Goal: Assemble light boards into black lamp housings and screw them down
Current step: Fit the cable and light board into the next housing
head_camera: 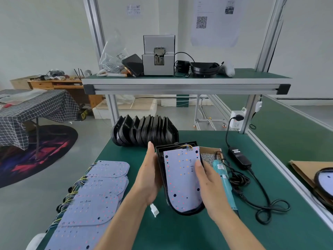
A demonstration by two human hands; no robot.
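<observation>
A: The light board [182, 177] lies in the black lamp housing [161, 165], held above the green table [180, 231].

B: And each grip?

A: The left hand [148, 179] cups the housing's left wall, fingers underneath. The right hand [207, 179] holds the right edge, thumb pressing the board.

B: Risks?

A: The board's wires [187, 146] could get pinched if it seats crooked. The screwdriver [223, 177] and screw box [210, 154] lie just right; the stacked housings [144, 132] are behind.
</observation>
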